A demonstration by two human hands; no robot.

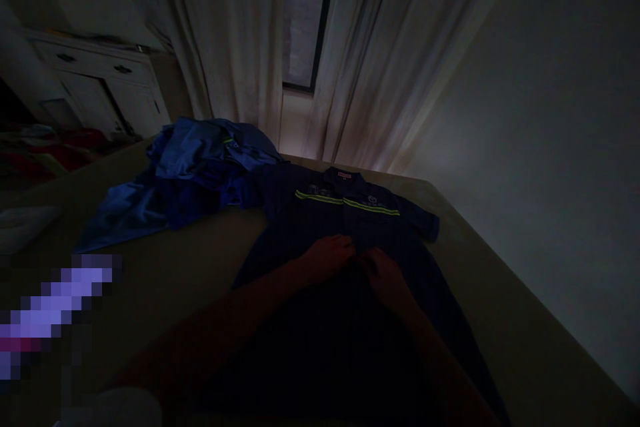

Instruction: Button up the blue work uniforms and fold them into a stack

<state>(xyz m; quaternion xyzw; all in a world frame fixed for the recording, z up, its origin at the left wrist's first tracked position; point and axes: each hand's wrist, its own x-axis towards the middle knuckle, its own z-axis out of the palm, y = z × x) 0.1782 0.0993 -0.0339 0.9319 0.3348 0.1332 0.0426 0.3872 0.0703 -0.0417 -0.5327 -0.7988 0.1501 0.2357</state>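
Observation:
A dark navy short-sleeved work shirt lies spread face up, its collar away from me and a yellow-green stripe across the chest. Over the middle of its front, my left hand has its fingers curled in against the button edge. Close beside it, my right hand bends its fingers onto the same strip of cloth. Both hands look closed on the shirt front, though the dim light hides the fingertips and any button between them. The lower part of the garment fades into darkness.
A heap of blue clothing lies at the back left of the cloth-covered surface. A white item sits at the left edge. Curtains hang behind, a pale wall rises at right, and a cabinet stands far left.

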